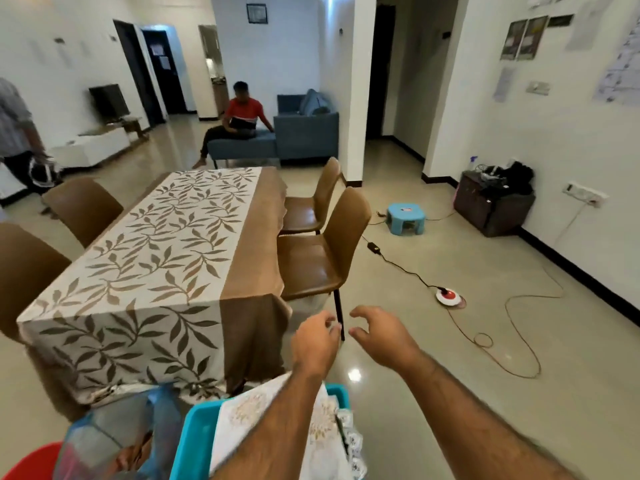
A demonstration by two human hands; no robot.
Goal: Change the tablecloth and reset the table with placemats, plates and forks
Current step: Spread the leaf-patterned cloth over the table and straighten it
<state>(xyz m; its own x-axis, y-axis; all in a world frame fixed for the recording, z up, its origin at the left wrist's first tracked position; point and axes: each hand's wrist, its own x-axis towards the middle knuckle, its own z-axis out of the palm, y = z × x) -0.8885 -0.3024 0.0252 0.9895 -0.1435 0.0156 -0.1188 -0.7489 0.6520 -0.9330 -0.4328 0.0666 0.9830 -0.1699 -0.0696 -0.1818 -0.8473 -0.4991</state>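
A leaf-patterned cream and brown tablecloth (166, 258) covers the dining table, hanging down over its near end. My left hand (317, 341) and my right hand (377, 332) are raised side by side in front of me, just right of the table's near corner, fingers loosely curled and holding nothing. Below my left forearm a white cloth with gold print and lace edging (249, 420) lies folded in a turquoise tub (188, 441). No placemats, plates or forks are in view.
Brown chairs stand on both sides: two on the right (318, 251), two on the left (81, 206). A red tub (33, 462) and a blue bag (114, 438) sit at my lower left. Cables and a red-white disc (448, 296) lie on the floor right. A person walks far left.
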